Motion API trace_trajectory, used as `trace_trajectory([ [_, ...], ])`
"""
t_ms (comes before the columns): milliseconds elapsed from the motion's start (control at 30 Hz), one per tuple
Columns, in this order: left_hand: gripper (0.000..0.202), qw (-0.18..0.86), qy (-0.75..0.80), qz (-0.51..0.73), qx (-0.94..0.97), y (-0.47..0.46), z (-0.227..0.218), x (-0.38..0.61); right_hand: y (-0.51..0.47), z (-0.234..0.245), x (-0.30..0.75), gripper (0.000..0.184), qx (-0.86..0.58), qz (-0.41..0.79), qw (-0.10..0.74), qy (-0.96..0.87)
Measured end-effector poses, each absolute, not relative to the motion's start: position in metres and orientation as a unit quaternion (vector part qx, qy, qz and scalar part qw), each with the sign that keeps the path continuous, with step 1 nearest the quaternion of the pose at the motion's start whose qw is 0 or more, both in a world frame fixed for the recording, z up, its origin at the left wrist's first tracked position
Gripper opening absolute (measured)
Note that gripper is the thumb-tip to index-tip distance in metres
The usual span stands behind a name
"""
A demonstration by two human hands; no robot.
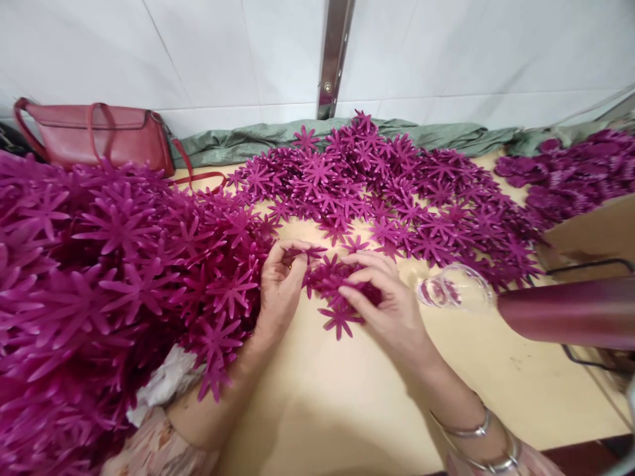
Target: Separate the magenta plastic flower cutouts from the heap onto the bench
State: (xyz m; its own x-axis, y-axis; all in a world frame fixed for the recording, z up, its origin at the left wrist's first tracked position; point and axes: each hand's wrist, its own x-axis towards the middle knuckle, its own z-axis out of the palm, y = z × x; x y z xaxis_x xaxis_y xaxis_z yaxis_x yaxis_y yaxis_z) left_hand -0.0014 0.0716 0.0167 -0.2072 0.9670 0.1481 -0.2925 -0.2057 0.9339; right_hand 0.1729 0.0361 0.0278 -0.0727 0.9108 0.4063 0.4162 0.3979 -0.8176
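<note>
My left hand (280, 287) pinches a purple flower-shaped piece (310, 252) between thumb and fingertips. Close beside it, my right hand (384, 297) has its fingers curled round one or more of the same purple flower pieces (342, 291); how many is hidden. Another many-petalled flower piece (340, 320) shows below the right fingertips, over the table. A large heap of these purple flower pieces (124, 264) rises to the left of my left hand. Beyond both hands lies a second spread of them (347, 172).
A clear round plastic cup (461, 287) lies right of my right hand, near a dark red cylinder (570, 311). A red handbag (104, 135) stands at the back left. Green cloth (223, 144) runs along the wall. Purple pieces (585, 168) lie far right; white tissue (169, 380) touches the left forearm.
</note>
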Motion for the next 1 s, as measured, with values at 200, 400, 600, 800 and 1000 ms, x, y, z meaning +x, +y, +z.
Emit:
trace_trajectory([
  [200, 0.03, 0.504, 0.394, 0.642, 0.422, 0.07, 0.011, -0.002, 0.043, 0.033, 0.187, 0.019, -0.557, 0.329, 0.619, -0.446],
  [400, 0.044, 0.514, 0.366, 0.602, 0.49, 0.065, 0.019, 0.001, 0.039, 0.032, 0.178, 0.016, -0.549, 0.341, 0.594, -0.479],
  [600, 0.012, 0.449, 0.408, 0.52, 0.601, 0.067, 0.012, 0.001, 0.035, 0.029, 0.167, 0.016, -0.537, 0.372, 0.565, -0.504],
  [800, 0.004, 0.473, 0.44, 0.56, 0.519, 0.07, 0.014, 0.002, 0.039, 0.034, 0.178, 0.018, -0.567, 0.294, 0.592, -0.491],
  [1000, 0.011, 0.503, 0.455, 0.579, 0.453, 0.07, 0.018, 0.004, 0.037, 0.037, 0.18, 0.012, -0.509, 0.277, 0.534, -0.615],
])
